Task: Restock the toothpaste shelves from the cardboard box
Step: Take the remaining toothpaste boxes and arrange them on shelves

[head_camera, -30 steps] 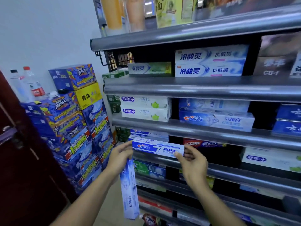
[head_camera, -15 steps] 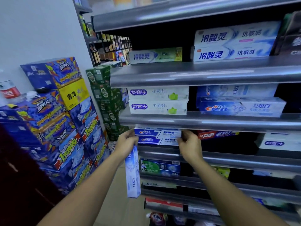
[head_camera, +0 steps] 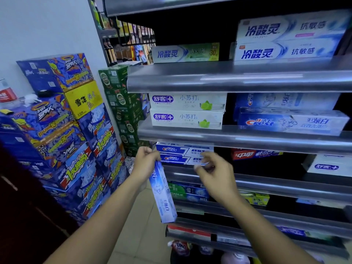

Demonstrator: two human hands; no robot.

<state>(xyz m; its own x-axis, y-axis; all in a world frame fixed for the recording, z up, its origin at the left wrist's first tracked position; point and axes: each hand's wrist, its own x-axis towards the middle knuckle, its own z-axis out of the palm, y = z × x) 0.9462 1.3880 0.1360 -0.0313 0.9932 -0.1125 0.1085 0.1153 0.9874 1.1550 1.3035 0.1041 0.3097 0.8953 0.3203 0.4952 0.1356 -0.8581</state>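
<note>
My left hand [head_camera: 145,161] grips the top end of a blue toothpaste carton [head_camera: 162,195] that hangs toward six o'clock. At its three o'clock, my right hand [head_camera: 215,176] is half open and empty, just before two stacked Crest boxes [head_camera: 181,154] on the shelf [head_camera: 247,181].

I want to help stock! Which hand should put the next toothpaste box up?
Probably the left hand: it already grips the long blue-and-white toothpaste box hanging downward. The right hand is empty, fingers loose beside the two stacked blue Crest boxes.
</note>
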